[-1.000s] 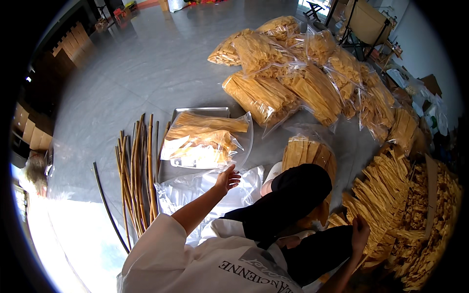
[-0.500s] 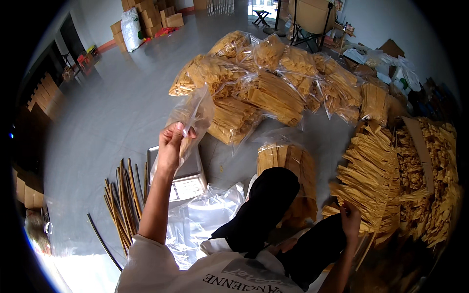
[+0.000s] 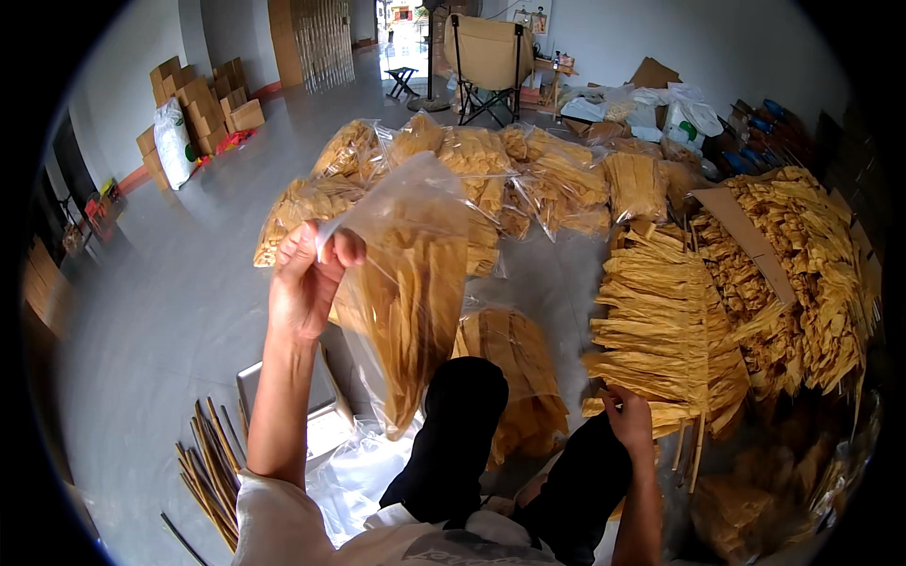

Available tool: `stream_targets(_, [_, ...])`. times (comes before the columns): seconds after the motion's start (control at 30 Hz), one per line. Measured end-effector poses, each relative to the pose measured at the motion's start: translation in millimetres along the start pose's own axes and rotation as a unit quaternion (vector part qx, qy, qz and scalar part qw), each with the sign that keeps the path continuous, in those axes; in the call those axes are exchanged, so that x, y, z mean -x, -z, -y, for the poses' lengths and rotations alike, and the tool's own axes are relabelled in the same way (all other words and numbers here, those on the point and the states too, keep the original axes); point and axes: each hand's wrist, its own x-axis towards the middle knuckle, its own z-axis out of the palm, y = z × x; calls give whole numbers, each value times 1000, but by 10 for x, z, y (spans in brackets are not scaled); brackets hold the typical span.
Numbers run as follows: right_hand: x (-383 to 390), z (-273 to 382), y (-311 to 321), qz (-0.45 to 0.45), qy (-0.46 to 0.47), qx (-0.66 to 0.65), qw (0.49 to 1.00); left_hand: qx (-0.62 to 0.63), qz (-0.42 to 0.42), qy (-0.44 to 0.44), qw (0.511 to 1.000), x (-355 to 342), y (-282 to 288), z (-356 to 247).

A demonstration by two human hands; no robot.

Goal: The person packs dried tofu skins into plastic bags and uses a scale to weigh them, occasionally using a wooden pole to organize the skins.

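My left hand (image 3: pixel 311 283) is raised, fingers closed on the top edge of a clear plastic bag (image 3: pixel 425 203). Inside the bag hang dried yellow strips (image 3: pixel 406 349) that look like tofu skin, narrowing toward the bottom. By my knee, my right hand (image 3: pixel 629 420) has its fingers curled at the lower left corner of a stack of the same yellow strips (image 3: pixel 651 330). Whatever those fingers grip is too small to make out. Between my legs and the stack stands another filled clear bag (image 3: pixel 514 368).
Several filled bags (image 3: pixel 477 170) lie in a row ahead on the grey floor. Left of me are a scale (image 3: pixel 326 420), flat plastic bags (image 3: pixel 354 476) and loose thin sticks (image 3: pixel 212 472). A cardboard strip (image 3: pixel 746 245) lies on the right-hand pile; a folding chair (image 3: pixel 486 57) stands beyond.
My left hand has lifted the bag, which now hangs more open to view with strips visible inside. The head view has tilted up and shifted right. My right hand stays by the stack.
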Motion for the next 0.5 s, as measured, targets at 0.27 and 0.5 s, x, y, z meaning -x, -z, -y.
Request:
stream_targets(0.27, [58, -32, 9, -27, -17, 3, 999, -37, 102, 95, 989, -147, -468, 270])
stream_targets(0.5, [130, -128, 39, -72, 9, 23, 997, -68, 290, 126, 946, -277, -1108, 452])
